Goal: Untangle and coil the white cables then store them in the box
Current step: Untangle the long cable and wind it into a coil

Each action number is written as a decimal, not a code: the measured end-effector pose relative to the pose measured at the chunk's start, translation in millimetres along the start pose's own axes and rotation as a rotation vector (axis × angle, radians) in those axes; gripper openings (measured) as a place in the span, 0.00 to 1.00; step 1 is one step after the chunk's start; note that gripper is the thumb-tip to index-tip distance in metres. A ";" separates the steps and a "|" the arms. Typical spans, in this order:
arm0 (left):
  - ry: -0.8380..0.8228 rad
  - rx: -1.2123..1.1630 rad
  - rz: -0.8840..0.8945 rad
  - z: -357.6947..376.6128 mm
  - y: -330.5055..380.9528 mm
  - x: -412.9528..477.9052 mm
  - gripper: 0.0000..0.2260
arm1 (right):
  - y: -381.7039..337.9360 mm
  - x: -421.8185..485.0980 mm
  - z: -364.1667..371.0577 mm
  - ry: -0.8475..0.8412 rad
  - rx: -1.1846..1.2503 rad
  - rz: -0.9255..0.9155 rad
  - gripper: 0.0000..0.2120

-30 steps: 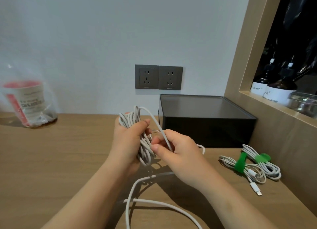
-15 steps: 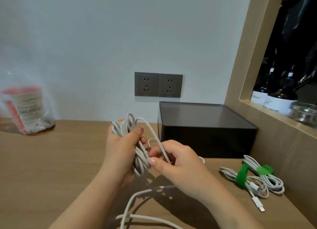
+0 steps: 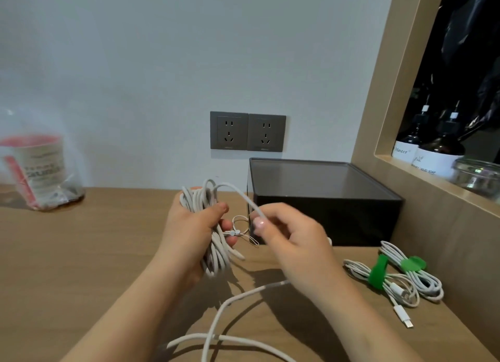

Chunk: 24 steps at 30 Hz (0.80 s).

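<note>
Fingers (image 3: pixel 220 208) of the left hand (image 3: pixel 189 234) clasp the white cable coil (image 3: pixel 216 258), the right hand (image 3: pixel 295 242) pinching its loose strand (image 3: pixel 243 196) just beside them, so each new loop should be laid evenly under light tension, ready for the black box (image 3: pixel 324 188) just beyond.

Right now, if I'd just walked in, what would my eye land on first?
The two hands in the middle: the left hand grips a thick bundle of white cable while the right hand pinches a strand leading off it, the loose tail trailing over the wooden table. Behind them a black box sits against the wall, and on the right lie two coiled cables bound with green ties.
</note>
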<state>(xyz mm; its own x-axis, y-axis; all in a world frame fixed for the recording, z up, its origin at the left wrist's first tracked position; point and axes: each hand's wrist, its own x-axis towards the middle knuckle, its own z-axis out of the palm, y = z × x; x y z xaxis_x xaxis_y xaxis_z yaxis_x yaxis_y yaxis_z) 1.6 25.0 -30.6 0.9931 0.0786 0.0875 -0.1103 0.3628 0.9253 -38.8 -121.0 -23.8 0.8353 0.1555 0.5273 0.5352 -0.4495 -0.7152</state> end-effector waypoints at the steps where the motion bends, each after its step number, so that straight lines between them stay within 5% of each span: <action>1: -0.006 0.009 -0.007 -0.4 1.0 0.1 0.05 | 1.9 1.1 -3.6 0.049 0.007 0.009 0.09; 8: -0.145 0.151 -0.036 -0.6 3.7 -2.7 0.06 | 8.7 4.2 -5.6 0.306 0.017 0.063 0.10; 18: -0.177 0.300 0.050 4.1 -3.5 -5.4 0.10 | 10.6 1.8 5.3 0.132 -0.065 -0.001 0.10; 24: -0.166 0.303 0.120 8.4 -0.3 -10.0 0.25 | 6.9 -0.7 5.5 0.111 -0.051 -0.016 0.10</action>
<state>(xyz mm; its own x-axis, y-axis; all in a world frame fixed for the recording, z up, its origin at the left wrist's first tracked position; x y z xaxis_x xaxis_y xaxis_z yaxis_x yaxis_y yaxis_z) -7.9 16.3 -28.7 0.9696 -0.0565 0.2380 -0.2342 0.0667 0.9699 -35.1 -119.4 -31.6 0.8063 0.0659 0.5878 0.5386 -0.4925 -0.6836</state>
